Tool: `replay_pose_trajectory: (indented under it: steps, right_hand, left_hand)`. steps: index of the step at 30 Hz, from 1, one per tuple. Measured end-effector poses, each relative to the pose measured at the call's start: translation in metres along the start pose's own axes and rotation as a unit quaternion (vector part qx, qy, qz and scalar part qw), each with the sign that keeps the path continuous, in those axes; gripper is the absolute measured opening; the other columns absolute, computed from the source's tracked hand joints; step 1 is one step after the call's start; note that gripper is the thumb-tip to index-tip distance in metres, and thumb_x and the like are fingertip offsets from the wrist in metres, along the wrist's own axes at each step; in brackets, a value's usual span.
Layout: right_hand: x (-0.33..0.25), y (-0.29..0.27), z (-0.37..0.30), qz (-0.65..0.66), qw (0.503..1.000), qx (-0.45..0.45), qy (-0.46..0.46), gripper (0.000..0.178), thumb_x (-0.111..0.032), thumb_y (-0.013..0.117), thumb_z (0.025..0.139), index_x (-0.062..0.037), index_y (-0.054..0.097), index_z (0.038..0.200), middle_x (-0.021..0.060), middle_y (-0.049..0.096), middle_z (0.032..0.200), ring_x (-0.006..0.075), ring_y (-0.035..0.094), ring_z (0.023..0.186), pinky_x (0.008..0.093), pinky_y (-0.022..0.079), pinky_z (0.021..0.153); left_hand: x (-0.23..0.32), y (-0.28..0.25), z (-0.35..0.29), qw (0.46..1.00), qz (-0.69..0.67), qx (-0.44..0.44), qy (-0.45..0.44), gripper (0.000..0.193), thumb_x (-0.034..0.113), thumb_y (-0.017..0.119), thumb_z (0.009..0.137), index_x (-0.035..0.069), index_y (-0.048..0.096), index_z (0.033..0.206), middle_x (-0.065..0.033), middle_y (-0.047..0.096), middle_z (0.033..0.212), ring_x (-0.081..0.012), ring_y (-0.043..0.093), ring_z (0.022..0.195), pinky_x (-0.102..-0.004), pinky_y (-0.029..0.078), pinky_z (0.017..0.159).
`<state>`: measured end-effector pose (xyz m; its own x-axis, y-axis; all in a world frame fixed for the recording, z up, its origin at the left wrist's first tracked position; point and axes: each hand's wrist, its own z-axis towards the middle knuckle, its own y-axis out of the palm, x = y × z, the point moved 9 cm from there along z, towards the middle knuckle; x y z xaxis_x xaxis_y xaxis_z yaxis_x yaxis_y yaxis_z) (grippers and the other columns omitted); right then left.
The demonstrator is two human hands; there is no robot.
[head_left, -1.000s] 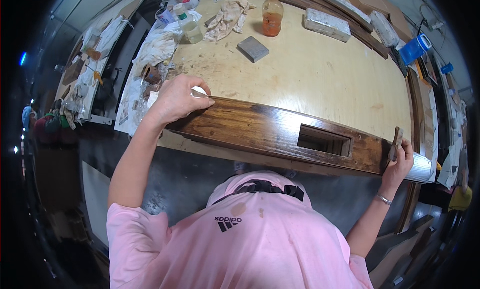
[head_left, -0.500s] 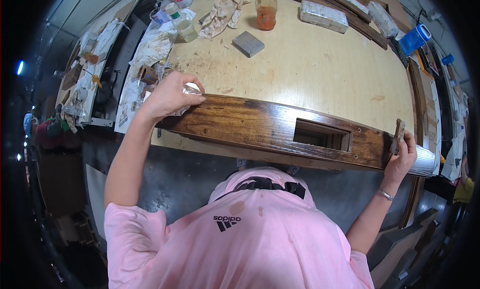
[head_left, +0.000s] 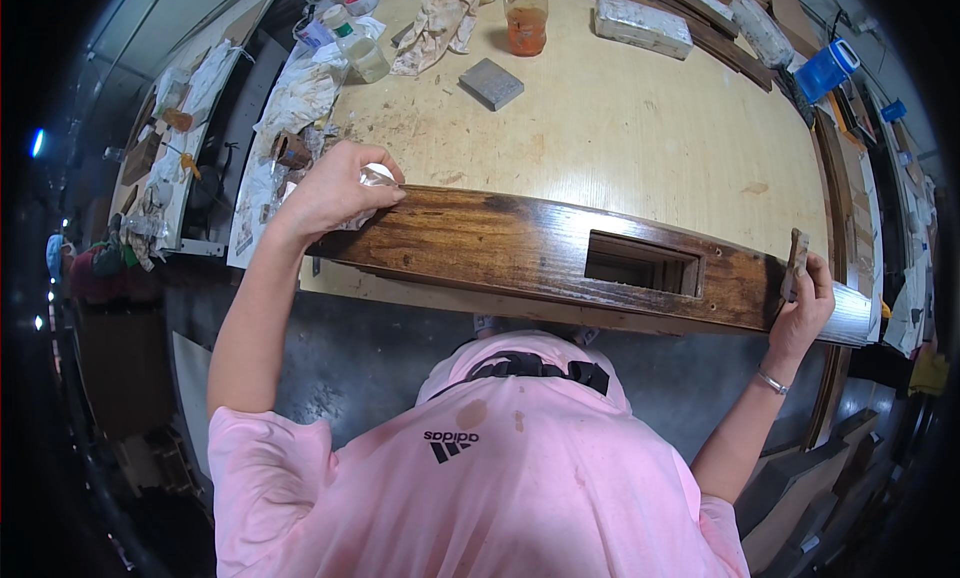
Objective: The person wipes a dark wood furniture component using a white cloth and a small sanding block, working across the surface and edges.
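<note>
- Spreading across the upper half of the view, the pale bench (head_left: 620,128) carried the long work at its near side and most loose things farther off, perhaps so they did not get in the way
- The stained brown board (head_left: 480,218) lay along the near edge of the bench, broad face up, its rectangular opening (head_left: 643,264) right of the middle; that place probably put both ends within arm's reach
- Beyond it sat a rumpled beige cloth (head_left: 438,30) and a bottle of orange liquid (head_left: 526,26), well apart from the hands, maybe to be safe from a knock
- The left hand (head_left: 335,186) bent over the board's left end and the right hand (head_left: 805,313) was toward its right end, a wide spread that likely steadied it
- A grey block (head_left: 491,83) rested flat between cloth and board
- A small brown piece (head_left: 796,263) stood upright in the right hand's narrow pinch
- A crumpled white wad (head_left: 377,174) showed under the left hand's curled fingers, which seemed to hold it, thumb tip at the board's corner
- Against one second before, bottle and block sat higher and farther left, the bottle's cap cut off, which read as a shifted viewpoint; both hands kept their places, and more of the wad showed
</note>
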<state>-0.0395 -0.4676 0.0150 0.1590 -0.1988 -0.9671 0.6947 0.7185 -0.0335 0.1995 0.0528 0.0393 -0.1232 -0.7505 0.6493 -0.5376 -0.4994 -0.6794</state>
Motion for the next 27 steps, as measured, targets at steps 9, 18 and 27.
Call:
replay_pose_trajectory:
  steps: [9,18,27]
  right_hand:
    - [0.001,0.0,0.001,-0.021,1.0,-0.006,-0.01,0.019,-0.007,0.063,0.091,0.0033,0.066,0.107,0.0029,0.065,0.099,0.0097,0.056,0.091,0.0229,0.043,0.083]
    - [-0.001,0.004,0.0,-0.013,1.0,-0.009,-0.015,0.019,-0.007,0.063,0.092,0.0037,0.065,0.107,0.0025,0.064,0.099,0.0085,0.056,0.087,0.0209,0.042,0.078]
    - [-0.003,0.005,-0.001,-0.028,0.999,-0.014,-0.013,0.018,-0.006,0.063,0.092,0.0044,0.065,0.107,0.0021,0.065,0.099,0.0088,0.058,0.088,0.0217,0.044,0.081]
  left_hand:
    - [0.001,0.0,0.0,0.999,-0.037,-0.016,0.035,0.012,0.007,0.07,0.079,-0.001,0.067,0.087,-0.0004,0.06,0.074,-0.0067,0.052,0.069,-0.0245,0.041,0.061]
    - [-0.004,0.001,0.002,0.999,-0.025,-0.02,-0.014,0.015,0.009,0.071,0.078,-0.002,0.068,0.088,-0.0016,0.061,0.075,-0.0075,0.053,0.069,-0.0248,0.042,0.062]
    - [0.004,-0.002,0.003,0.998,-0.009,-0.009,0.069,0.015,0.011,0.074,0.078,-0.001,0.068,0.083,-0.0023,0.061,0.071,-0.0066,0.053,0.065,-0.0244,0.04,0.056]
